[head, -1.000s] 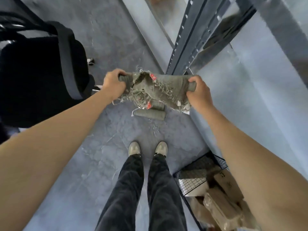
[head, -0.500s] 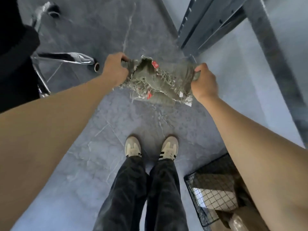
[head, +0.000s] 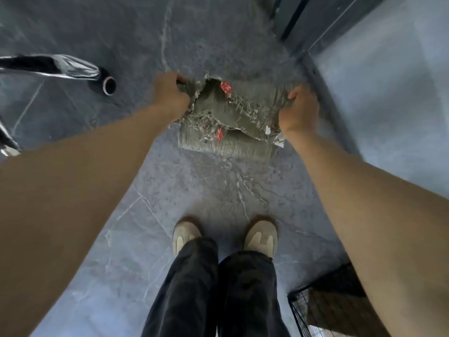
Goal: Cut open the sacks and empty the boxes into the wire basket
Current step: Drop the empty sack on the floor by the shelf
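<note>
A grey-green woven sack (head: pixel 240 105) with a frayed cut edge and small red tags hangs stretched between both hands, low over the grey floor. My left hand (head: pixel 170 93) grips its left corner and my right hand (head: pixel 300 109) grips its right corner. Beneath it, a second folded sack (head: pixel 226 145) of the same cloth lies flat on the floor. The black wire basket (head: pixel 297 310) shows only a corner at the bottom right, mostly hidden behind my right forearm; something brown is inside.
A chrome chair leg with a black castor (head: pixel 107 85) reaches in from the left. A dark metal shelving upright (head: pixel 289 23) and a pale wall panel run along the upper right. My shoes (head: pixel 187 235) stand on the marbled floor below the sacks.
The view has tilted down and moved closer to the floor. Both hands have lowered the sack toward the folded one lying there. The basket has slid toward the bottom right corner.
</note>
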Demonstrator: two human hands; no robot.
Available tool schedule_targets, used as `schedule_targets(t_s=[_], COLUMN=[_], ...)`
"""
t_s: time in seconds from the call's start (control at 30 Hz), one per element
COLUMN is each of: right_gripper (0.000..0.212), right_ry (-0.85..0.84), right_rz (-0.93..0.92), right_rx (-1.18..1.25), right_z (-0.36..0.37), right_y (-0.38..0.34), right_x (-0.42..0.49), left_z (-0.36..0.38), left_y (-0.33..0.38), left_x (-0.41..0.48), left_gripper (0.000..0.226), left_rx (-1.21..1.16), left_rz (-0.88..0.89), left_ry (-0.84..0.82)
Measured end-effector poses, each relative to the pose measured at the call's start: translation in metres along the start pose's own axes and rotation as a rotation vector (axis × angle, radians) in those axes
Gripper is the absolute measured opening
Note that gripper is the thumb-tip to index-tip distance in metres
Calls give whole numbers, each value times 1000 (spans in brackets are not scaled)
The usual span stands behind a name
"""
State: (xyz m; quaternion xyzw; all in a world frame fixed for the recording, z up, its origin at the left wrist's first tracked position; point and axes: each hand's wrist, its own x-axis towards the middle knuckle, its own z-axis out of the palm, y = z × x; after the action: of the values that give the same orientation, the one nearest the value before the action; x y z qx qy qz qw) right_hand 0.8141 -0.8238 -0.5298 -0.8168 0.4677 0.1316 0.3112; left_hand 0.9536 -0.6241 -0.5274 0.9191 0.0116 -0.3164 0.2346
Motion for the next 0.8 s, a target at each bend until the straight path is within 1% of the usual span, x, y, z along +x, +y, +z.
schedule_targets(t_s=[0.07,0.1,0.2,0.27,0.3,0.33,0.37,0.4,0.47,0.5,0.57,0.63,0.73,0.8], right_gripper=[29,30,39,45,45,39,30,26,24,31,38,37,37,36], right_ry=[-52,-105,-231,-255,-254,-258,-268,-267,-259,-250,-232,-207,-173,-143], right_rz=[10,11,35,37,26,14,-6,-25,-37,-44,-81,-112,-130,-171], right_rx=[3,-17,-52,-33,-23,-6,12,37,96,114,114,132,163,142], right_z=[11,15,18,11,6,2,-3,-10,-27,-38,-61,-86,-123,-149], right_y=[5,7,7,2,-3,-7,-13,-20,-35,-43,-57,-72,-93,-106], right_x=[12,16,18,13,10,9,7,4,-4,-9,-21,-36,-62,-83], left_z=[5,6,5,1,-3,-8,-13,-19,-34,-43,-60,-79,-109,-131], left_y=[-4,-5,-8,-4,0,4,10,15,28,35,49,64,86,101], left_x=[8,10,10,6,2,-2,-5,-8,-17,-23,-37,-55,-82,-102], left_gripper=[38,38,38,31,27,25,21,15,8,7,13,19,21,22], left_rx=[1,-13,11,53,69,80,79,66,74,115,179,187,185,211], left_rz=[-7,-18,-15,-8,-4,8,28,45,54,66,112,159,222,242], left_ry=[-26,-74,-216,-219,-207,-196,-192,-195,-200,-200,-173,-146,-112,-87])
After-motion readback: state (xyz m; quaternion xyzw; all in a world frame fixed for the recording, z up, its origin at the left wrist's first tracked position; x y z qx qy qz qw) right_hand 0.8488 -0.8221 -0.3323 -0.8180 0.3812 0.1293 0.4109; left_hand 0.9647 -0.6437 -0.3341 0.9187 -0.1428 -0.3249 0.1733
